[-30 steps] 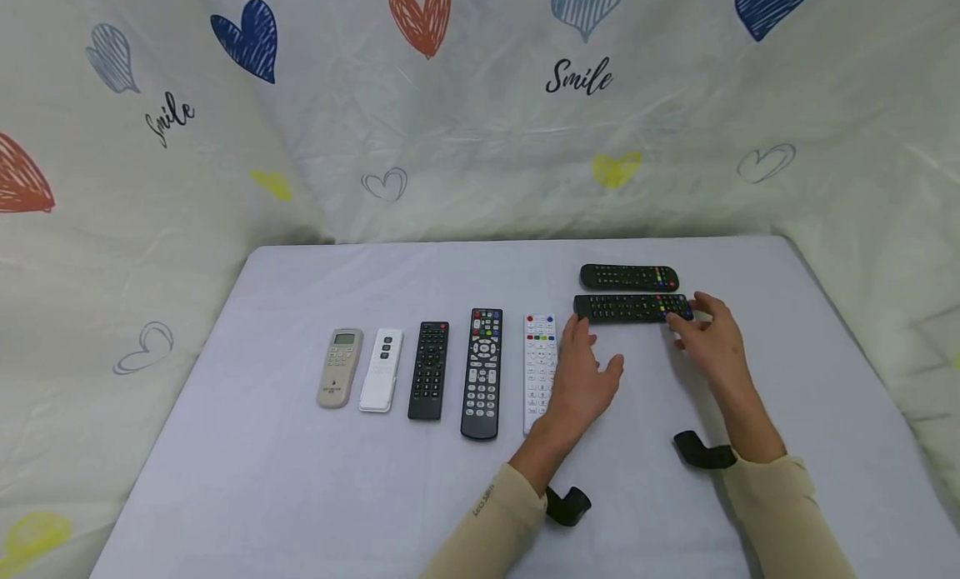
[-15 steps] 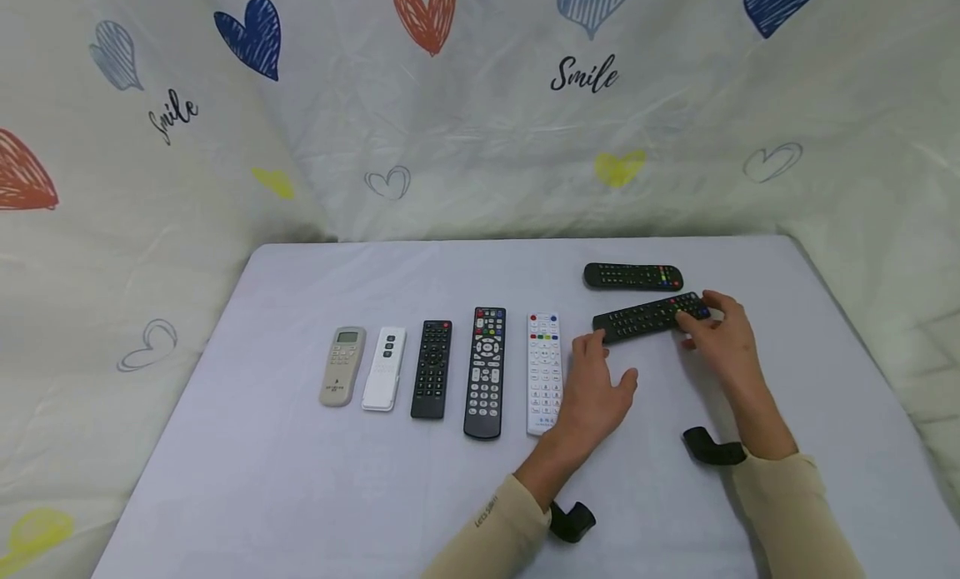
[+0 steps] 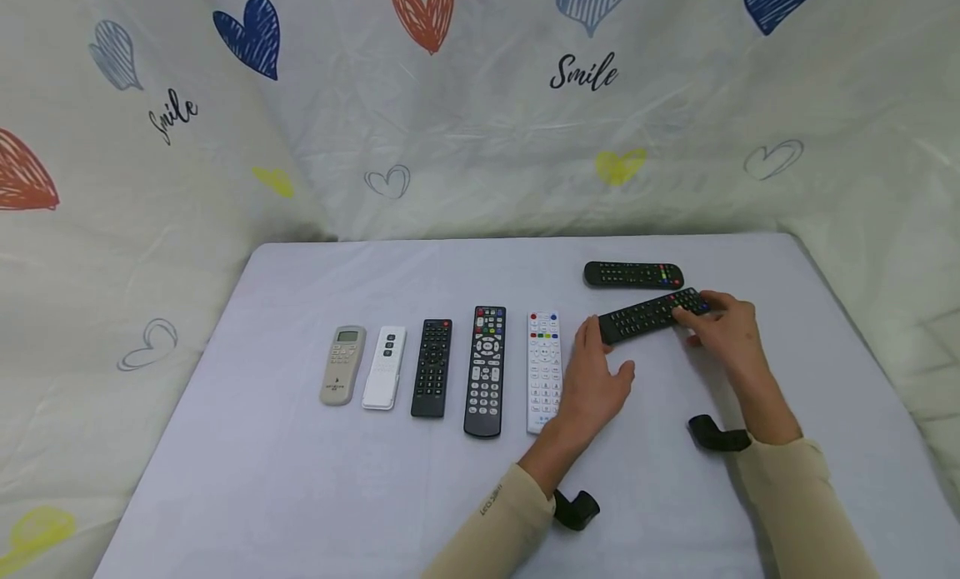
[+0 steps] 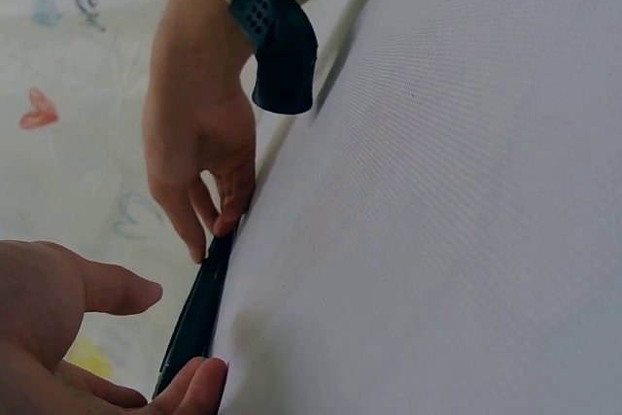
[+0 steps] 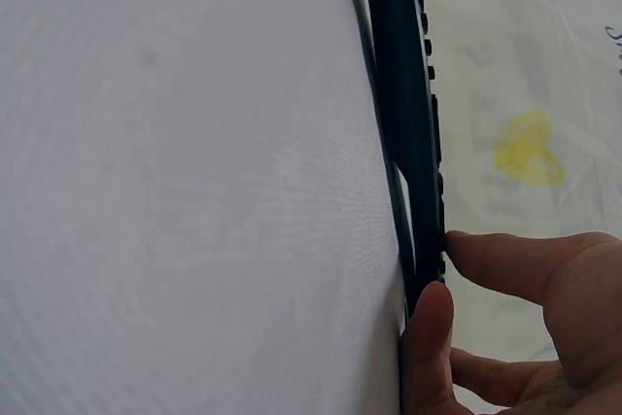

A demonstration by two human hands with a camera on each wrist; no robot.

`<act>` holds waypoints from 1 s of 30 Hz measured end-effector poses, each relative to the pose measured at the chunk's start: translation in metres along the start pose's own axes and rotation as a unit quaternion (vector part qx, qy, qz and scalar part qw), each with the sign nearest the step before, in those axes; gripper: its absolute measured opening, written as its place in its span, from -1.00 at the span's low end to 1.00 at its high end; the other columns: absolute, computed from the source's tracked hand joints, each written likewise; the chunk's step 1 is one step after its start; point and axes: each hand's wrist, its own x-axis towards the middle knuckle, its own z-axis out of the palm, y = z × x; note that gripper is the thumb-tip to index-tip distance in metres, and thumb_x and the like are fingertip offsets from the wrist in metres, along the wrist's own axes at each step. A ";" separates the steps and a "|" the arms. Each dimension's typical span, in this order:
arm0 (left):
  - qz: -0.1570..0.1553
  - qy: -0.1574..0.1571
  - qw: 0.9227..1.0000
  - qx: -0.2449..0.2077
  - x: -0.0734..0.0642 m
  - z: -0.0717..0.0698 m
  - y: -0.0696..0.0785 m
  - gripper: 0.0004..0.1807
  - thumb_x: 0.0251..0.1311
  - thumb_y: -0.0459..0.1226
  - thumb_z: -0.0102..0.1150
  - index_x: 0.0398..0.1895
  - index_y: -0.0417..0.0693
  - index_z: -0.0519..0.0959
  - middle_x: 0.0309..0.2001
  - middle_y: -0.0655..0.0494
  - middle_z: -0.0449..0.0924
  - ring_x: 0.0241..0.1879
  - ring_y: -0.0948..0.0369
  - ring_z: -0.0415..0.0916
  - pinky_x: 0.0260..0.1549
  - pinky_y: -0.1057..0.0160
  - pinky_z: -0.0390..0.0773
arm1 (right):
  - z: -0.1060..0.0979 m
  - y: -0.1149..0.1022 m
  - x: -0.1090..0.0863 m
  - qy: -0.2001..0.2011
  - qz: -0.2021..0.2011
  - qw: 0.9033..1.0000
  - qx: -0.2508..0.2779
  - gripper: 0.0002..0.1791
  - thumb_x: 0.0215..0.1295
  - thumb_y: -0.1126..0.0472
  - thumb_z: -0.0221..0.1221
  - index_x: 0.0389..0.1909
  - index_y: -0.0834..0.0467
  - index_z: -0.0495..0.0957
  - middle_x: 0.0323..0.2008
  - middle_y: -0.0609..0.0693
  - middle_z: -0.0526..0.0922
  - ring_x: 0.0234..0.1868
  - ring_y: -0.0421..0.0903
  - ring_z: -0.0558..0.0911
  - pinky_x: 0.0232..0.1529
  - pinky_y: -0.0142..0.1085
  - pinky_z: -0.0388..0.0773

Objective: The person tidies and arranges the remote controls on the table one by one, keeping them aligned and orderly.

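A slim black remote control [image 3: 648, 315] lies slanted at the right of the table, its right end farther back. My right hand [image 3: 729, 333] pinches that right end, thumb on the button face and fingers at the far edge. At the other end, the fingertips of my left hand [image 3: 597, 383] touch the remote while the thumb stands away from it. Seen edge-on in the right wrist view, the remote [image 5: 397, 75] has a narrow gap under the end by my right hand. Just behind it lies another black remote control [image 3: 633, 275], sideways.
Left of my hands several remotes stand in a row: a white one with coloured buttons [image 3: 543, 366], a long black one [image 3: 483, 371], a shorter black one [image 3: 431, 368], a plain white one [image 3: 384, 368] and a beige one [image 3: 342, 365]. A curtain [image 3: 480, 121] hangs behind the table.
The held remote has come away from the one behind it, shifting right and nearer, and turned from sideways to slanted. Both hands have moved slightly right with it.
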 end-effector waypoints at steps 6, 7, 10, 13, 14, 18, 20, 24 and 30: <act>-0.006 -0.009 1.000 0.003 -0.001 -0.001 0.000 -0.20 0.40 -0.26 0.26 0.63 -0.10 0.13 0.45 0.06 0.31 0.04 0.37 0.46 0.02 0.45 0.51 | -0.002 0.000 0.000 -0.010 0.001 1.000 0.007 -0.14 0.47 -0.02 0.24 0.53 0.45 0.17 -0.52 -0.18 0.71 -0.60 -0.41 0.62 -0.38 -0.55 0.38; -0.008 -0.010 1.000 0.004 -0.001 -0.001 0.000 -0.20 0.40 -0.26 0.26 0.62 -0.10 0.14 0.40 0.05 0.33 -0.02 0.39 0.45 -0.04 0.46 0.50 | -0.002 0.000 -0.001 -0.011 0.001 1.000 0.008 -0.14 0.47 -0.02 0.23 0.53 0.44 0.17 -0.43 -0.07 0.75 -0.60 -0.42 0.61 -0.37 -0.54 0.38; -0.012 -0.011 1.000 0.007 -0.003 -0.001 0.000 -0.23 0.38 -0.28 0.29 0.60 -0.11 0.20 0.24 0.04 0.39 -0.18 0.43 0.39 -0.19 0.48 0.46 | -0.002 0.000 -0.003 -0.009 0.001 1.000 0.017 -0.15 0.48 -0.04 0.22 0.55 0.39 0.17 0.00 0.33 0.70 -0.58 -0.45 0.60 -0.35 -0.54 0.37; -0.011 -0.012 1.000 0.015 -0.004 0.000 -0.001 -0.27 0.36 -0.30 0.32 0.56 -0.09 0.28 0.10 0.08 0.41 -0.25 0.45 0.31 -0.25 0.49 0.42 | -0.002 0.001 -0.005 -0.009 -0.001 0.999 0.031 -0.16 0.48 -0.03 0.21 0.55 0.36 0.17 0.33 0.51 0.42 -0.57 -0.49 0.58 -0.38 -0.55 0.40; -0.008 -0.013 1.000 0.020 -0.004 0.000 -0.001 -0.28 0.35 -0.31 0.33 0.54 -0.08 0.31 0.08 0.09 0.41 -0.25 0.45 0.31 -0.26 0.49 0.42 | -0.002 0.001 -0.005 -0.009 -0.003 0.999 0.036 -0.17 0.48 -0.03 0.22 0.55 0.35 0.18 0.36 0.52 0.38 -0.57 -0.49 0.57 -0.39 -0.55 0.41; -0.001 -0.023 0.999 0.038 -0.006 0.001 -0.002 -0.31 0.32 -0.34 0.36 0.51 -0.01 0.38 0.03 0.15 0.39 -0.25 0.46 0.31 -0.31 0.50 0.43 | 0.000 0.002 -0.005 -0.006 -0.006 0.999 0.046 -0.21 0.46 -0.03 0.24 0.53 0.29 0.24 0.35 0.45 0.40 -0.55 -0.45 0.57 -0.42 -0.49 0.48; 0.001 -0.025 0.999 0.044 -0.006 0.001 -0.002 -0.31 0.31 -0.35 0.37 0.50 0.01 0.39 0.03 0.16 0.39 -0.24 0.46 0.33 -0.33 0.50 0.44 | 0.000 0.002 -0.005 -0.004 -0.006 0.999 0.046 -0.22 0.45 -0.04 0.26 0.52 0.26 0.27 0.27 0.38 0.46 -0.55 -0.41 0.57 -0.43 -0.46 0.51; 0.002 -0.026 0.998 0.048 -0.007 0.001 -0.003 -0.31 0.29 -0.35 0.39 0.49 0.04 0.41 0.01 0.17 0.40 -0.25 0.46 0.34 -0.34 0.50 0.46 | 0.000 0.002 -0.004 0.001 -0.005 0.999 0.041 -0.22 0.41 -0.06 0.30 0.49 0.23 0.31 -0.02 0.13 0.53 -0.56 -0.35 0.58 -0.45 -0.41 0.53; 0.006 -0.028 0.998 0.057 -0.008 0.002 -0.004 -0.32 0.29 -0.35 0.40 0.46 0.08 0.43 0.02 0.13 0.43 -0.31 0.49 0.35 -0.38 0.53 0.50 | -0.002 0.003 -0.005 0.001 -0.011 0.999 0.045 -0.22 0.39 -0.06 0.32 0.49 0.23 0.32 -0.23 -0.11 0.50 -0.57 -0.34 0.62 -0.43 -0.42 0.53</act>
